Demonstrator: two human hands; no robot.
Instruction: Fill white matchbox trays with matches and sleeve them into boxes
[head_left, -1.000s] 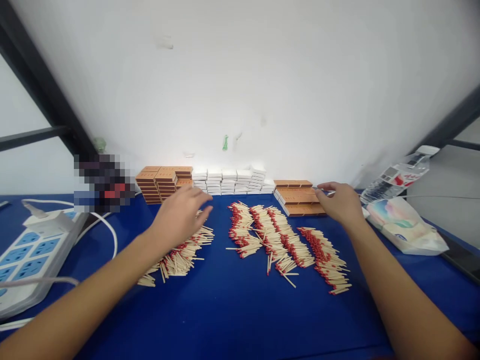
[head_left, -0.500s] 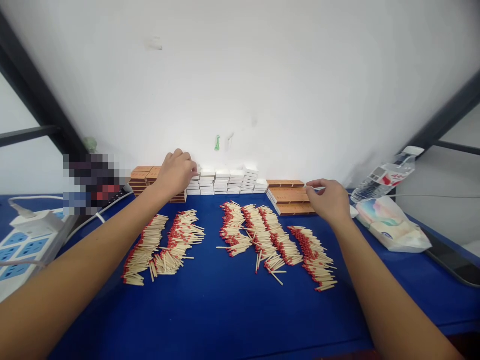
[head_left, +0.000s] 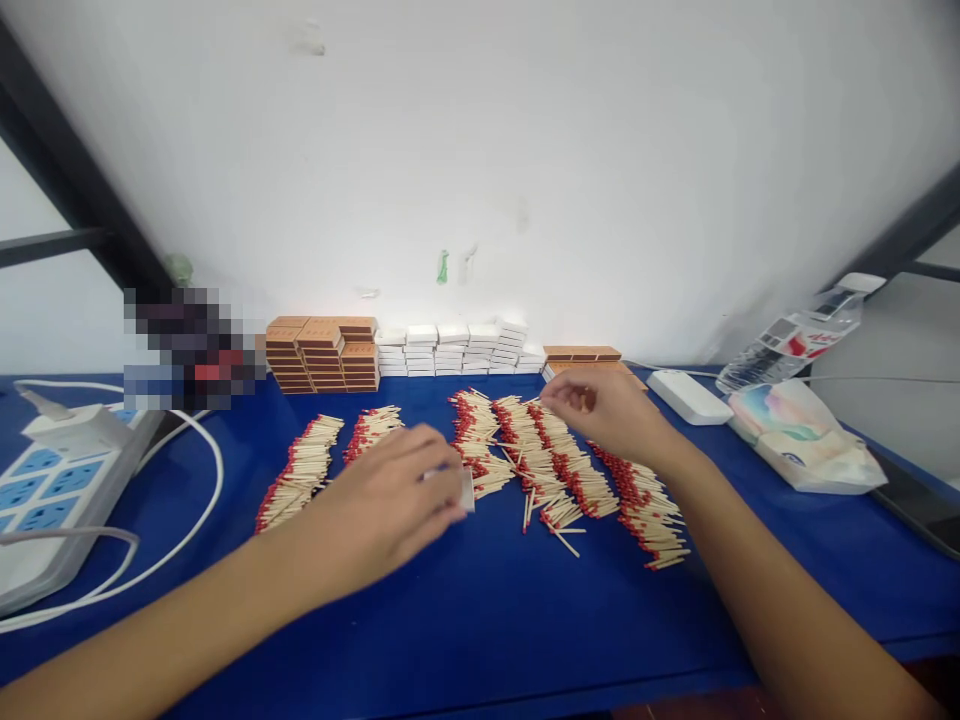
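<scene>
My left hand (head_left: 390, 500) hovers low over the blue table (head_left: 487, 620), closed on a small white matchbox tray (head_left: 466, 490) whose edge shows past the fingertips. My right hand (head_left: 607, 410) is over the middle rows of red-tipped matches (head_left: 525, 450), fingers curled in a pinch; what they hold is hidden. More matches lie in piles at the left (head_left: 300, 470) and right (head_left: 645, 510). Along the wall stand stacked white trays (head_left: 450, 348), a brown sleeve stack (head_left: 322, 355) on their left and a lower brown stack (head_left: 581, 353) on their right.
A white power strip (head_left: 45, 490) with looping cables lies at the left edge. At the right are a small white box-like device (head_left: 686, 395), a plastic bag (head_left: 802, 435), a lying bottle (head_left: 795, 335) and a dark flat object (head_left: 922, 510).
My left hand went to the white tray stack at the wall and came back toward me with a tray. My right hand left the right brown stack and moved over the matches.
</scene>
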